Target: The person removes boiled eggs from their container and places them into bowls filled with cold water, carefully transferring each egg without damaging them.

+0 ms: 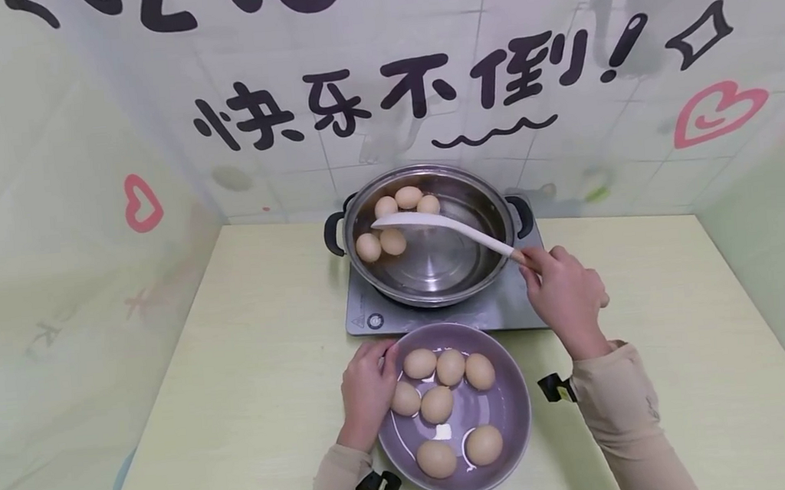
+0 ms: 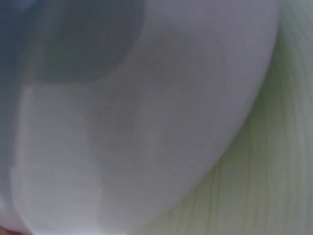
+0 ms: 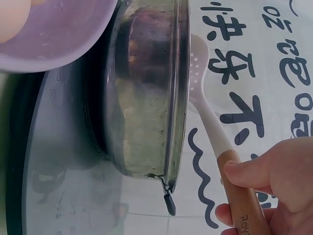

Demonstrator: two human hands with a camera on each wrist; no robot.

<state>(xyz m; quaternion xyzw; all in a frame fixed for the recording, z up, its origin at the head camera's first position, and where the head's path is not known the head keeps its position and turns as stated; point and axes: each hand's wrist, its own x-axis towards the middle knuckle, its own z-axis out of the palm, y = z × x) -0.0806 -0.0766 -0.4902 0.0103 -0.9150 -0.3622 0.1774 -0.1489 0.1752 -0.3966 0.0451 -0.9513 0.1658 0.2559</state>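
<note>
My right hand (image 1: 566, 297) grips the wooden handle (image 3: 239, 196) of a white slotted spoon (image 1: 446, 224), thumb laid along the handle. The spoon's head, pierced with small holes in the right wrist view, is over the left part of a steel pot (image 1: 438, 291). Several brown eggs (image 1: 393, 241) lie in the pot's left side, partly behind the spoon. My left hand (image 1: 366, 393) holds the left rim of a purple bowl (image 1: 510, 420), in which several more eggs (image 1: 437, 405) lie. The bowl's outer wall (image 2: 161, 137) fills most of the left wrist view, blurred.
The pot stands on a grey induction cooktop (image 1: 508, 309), its black side handles (image 1: 334, 234) sticking out left and right. The bowl sits close in front of the cooktop on a pale wooden table (image 1: 256, 363). A printed sheet (image 1: 391, 145) with lettering hangs behind.
</note>
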